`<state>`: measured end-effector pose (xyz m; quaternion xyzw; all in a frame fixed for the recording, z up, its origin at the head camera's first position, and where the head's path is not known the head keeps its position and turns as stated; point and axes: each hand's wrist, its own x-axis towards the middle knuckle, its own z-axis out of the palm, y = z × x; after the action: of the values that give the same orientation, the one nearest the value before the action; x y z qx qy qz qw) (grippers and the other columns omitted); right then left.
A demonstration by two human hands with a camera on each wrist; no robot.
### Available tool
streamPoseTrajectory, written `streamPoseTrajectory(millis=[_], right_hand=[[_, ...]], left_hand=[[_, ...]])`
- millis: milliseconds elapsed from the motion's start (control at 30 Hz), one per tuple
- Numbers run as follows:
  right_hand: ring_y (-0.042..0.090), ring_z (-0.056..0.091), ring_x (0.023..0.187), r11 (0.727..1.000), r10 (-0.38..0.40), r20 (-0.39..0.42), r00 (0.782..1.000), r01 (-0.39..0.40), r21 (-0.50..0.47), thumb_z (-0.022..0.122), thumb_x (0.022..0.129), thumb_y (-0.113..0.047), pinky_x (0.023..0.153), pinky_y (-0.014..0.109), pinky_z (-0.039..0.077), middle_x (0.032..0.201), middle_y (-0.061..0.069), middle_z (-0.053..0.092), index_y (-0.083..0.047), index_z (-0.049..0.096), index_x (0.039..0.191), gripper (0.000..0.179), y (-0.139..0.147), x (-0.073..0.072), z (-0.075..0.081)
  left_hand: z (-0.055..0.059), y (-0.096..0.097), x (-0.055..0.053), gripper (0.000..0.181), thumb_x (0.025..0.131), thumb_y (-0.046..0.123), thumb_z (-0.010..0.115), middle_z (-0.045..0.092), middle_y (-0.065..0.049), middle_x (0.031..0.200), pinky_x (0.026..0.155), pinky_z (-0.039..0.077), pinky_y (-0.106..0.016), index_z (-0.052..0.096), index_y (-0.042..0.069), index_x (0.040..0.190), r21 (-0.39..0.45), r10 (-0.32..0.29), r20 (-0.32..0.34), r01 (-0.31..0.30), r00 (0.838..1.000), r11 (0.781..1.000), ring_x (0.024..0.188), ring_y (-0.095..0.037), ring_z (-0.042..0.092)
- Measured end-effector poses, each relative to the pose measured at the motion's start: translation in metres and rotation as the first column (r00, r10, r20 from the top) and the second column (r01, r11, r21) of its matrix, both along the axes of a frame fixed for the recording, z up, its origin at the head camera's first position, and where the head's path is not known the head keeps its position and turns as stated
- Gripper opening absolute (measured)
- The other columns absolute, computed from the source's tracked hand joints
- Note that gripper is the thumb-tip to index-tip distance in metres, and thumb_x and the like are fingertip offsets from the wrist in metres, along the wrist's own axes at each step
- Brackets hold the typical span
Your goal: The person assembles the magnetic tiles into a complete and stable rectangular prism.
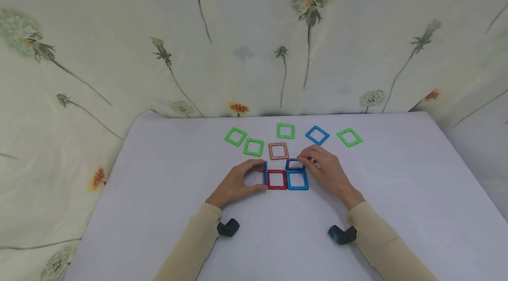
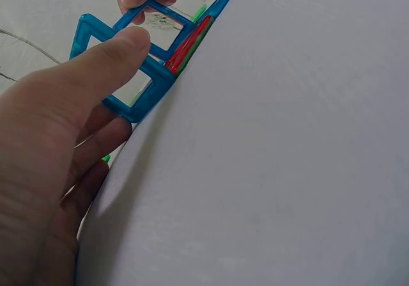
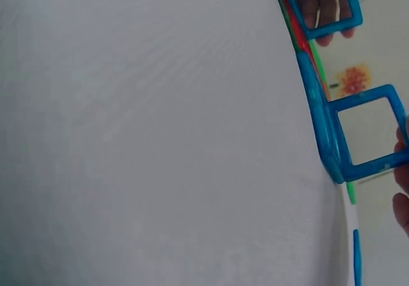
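Note:
A red square magnetic tile [image 1: 277, 188] and a blue square tile [image 1: 298, 188] lie flat side by side on the table. Along the red tile's left edge stands another blue square tile [image 2: 135, 114]. My left hand [image 1: 238, 182] holds this upright one by its edges, thumb in front and fingers behind. At the back edge of the flat blue tile, a further blue square tile [image 3: 367, 169] stands raised. My right hand [image 1: 327, 173] pinches its upper right corner between thumb and fingers. All these tiles are open frames.
Behind the hands lie an orange tile [image 1: 278, 158], a blue tile [image 1: 311, 140] and several green tiles, one of them a green tile [image 1: 254, 154] left of the orange. A white cloth [image 1: 158, 162] covers the table; a flower-patterned curtain [image 1: 246, 82] hangs behind its back edge.

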<state>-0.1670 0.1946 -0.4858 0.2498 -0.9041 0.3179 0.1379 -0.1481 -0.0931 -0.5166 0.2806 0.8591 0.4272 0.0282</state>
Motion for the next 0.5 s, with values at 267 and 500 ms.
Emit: streamPoseTrajectory(millis=[267, 500], right_hand=[[0.0, 0.054, 0.084, 1.0, 0.023, -0.038, 0.999, -0.024, -0.012, 0.069, 0.085, -0.013, 0.074, 0.009, 0.047, 0.097, -0.01, 0.062, -0.02, 0.067, 0.096, 0.013, -0.0052, -0.0016, 0.0011], [0.002, 0.058, 0.085, 1.0, 0.018, -0.014, 1.0, -0.018, -0.021, 0.068, 0.086, -0.013, 0.078, 0.009, 0.049, 0.097, -0.009, 0.062, -0.02, 0.066, 0.097, 0.013, -0.0092, 0.0006, 0.0012]], left_hand=[[0.0002, 0.0001, -0.0005, 0.066, 0.079, 0.039, 0.075, 0.057, 0.012, 0.122, 0.104, 0.044, -0.029, 0.044, 0.03, 0.137, 0.002, -0.005, -0.004, 0.005, 1.0, 1.0, 0.115, -0.005, 0.053], [0.0026, -0.0004, 0.0009, 0.066, 0.079, 0.039, 0.075, 0.058, 0.011, 0.122, 0.104, 0.044, -0.031, 0.044, 0.031, 0.136, 0.0, 0.001, 0.003, -0.001, 1.0, 1.0, 0.116, -0.005, 0.053]])
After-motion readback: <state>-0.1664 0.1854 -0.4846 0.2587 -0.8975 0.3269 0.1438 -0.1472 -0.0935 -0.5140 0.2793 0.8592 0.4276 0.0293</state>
